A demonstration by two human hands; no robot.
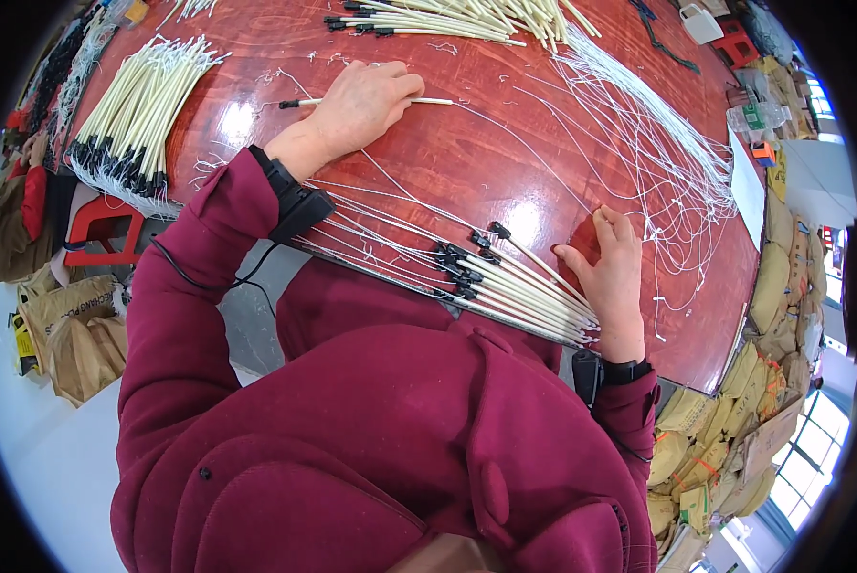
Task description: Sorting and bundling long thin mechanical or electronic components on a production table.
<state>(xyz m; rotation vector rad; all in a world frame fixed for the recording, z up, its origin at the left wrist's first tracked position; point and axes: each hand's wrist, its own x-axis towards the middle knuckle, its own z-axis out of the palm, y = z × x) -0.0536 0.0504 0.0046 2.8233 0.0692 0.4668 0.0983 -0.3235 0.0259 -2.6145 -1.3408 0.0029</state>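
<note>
On the red-brown table top, my left hand (363, 107) is closed over a thin cream stick (435, 101) with a black end piece at its left. Most of that stick's middle is hidden under the fingers. From its right tip a fine white string (521, 141) runs to my right hand (612, 265), whose curled fingers meet it at their tips; the thumb stands apart. Just left of the right wrist, along the near table edge, lies a row of similar cream sticks (524, 289), black ends to the left, with white strings trailing left.
A thick bundle of cream sticks (127, 110) lies at the left, and another pile (447, 21) at the far edge. Loose white strings (653, 162) tangle across the right side. A red stool (104, 232) stands left of the table; stacked sacks (715, 420) line the right.
</note>
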